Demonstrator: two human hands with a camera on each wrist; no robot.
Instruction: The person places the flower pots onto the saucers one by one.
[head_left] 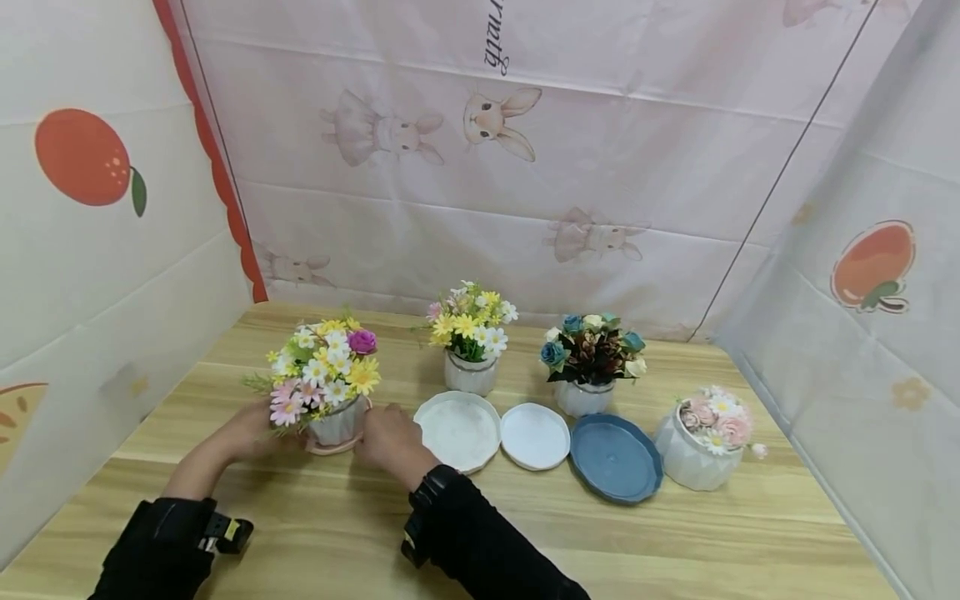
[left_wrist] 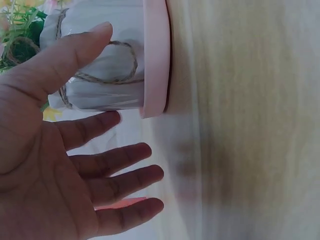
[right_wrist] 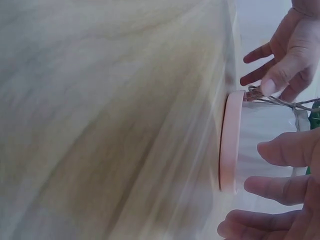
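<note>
A whitish flowerpot (head_left: 337, 423) of artificial daisies and a purple rose (head_left: 362, 341) stands in a pink saucer (left_wrist: 156, 60) at the table's left. Twine is tied round the pot. My left hand (head_left: 258, 432) is at its left side, partly behind the flowers in the head view. In the left wrist view its fingers are spread and fairly straight, the thumb overlapping the pot's wall. On the other side, my right hand (head_left: 392, 442) has its fingertips close to the pot and saucer. The right wrist view shows those fingers extended and apart, not curled round the pot.
To the right stand a cream saucer (head_left: 459, 432), a small white saucer (head_left: 536, 437) and a blue saucer (head_left: 617, 458) in a row. Behind them are a yellow-flowered pot (head_left: 470, 373) and a blue-flowered pot (head_left: 583, 398). A pink-flowered pot (head_left: 697, 458) stands at far right.
</note>
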